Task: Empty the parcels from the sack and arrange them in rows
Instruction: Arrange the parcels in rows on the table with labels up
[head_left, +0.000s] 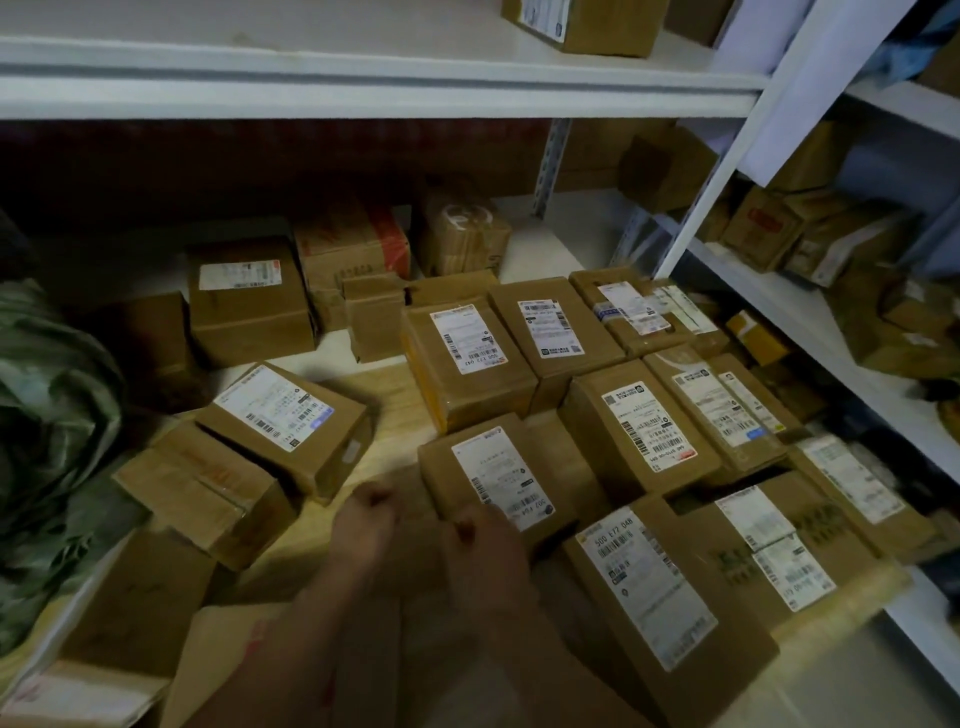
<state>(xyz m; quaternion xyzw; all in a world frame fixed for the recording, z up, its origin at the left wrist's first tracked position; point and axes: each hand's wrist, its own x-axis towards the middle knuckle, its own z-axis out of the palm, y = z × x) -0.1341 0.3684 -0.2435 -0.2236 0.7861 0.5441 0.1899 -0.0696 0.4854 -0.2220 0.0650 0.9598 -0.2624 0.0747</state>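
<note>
Both hands worked at one spot on the floor: the left hand (371, 525) and the right hand (480, 545) lay close together at the near end of a small labelled parcel (498, 478), fingers curled, apparently gripping its near edge, though blur kept me from telling how firm the hold was. That parcel sat at the left end of the front rows of parcels (597, 395), label up, touching its neighbour on the right. The green sack (47, 415) slumped at the left, beside a loose pile of boxes (249, 452) not yet placed.

To do this step well, I judged the parcel should be slid square against its neighbour, long edge parallel, label facing up like the rest, keeping the line of the row straight before fetching the next box from the pile.

Of the writing, little was legible. The nearest box (670, 597) carried digits seen upside down, something like "500 E72 048"; a box further back (467, 358) showed a similar code. The rest were barcodes and small print too blurred to read
</note>
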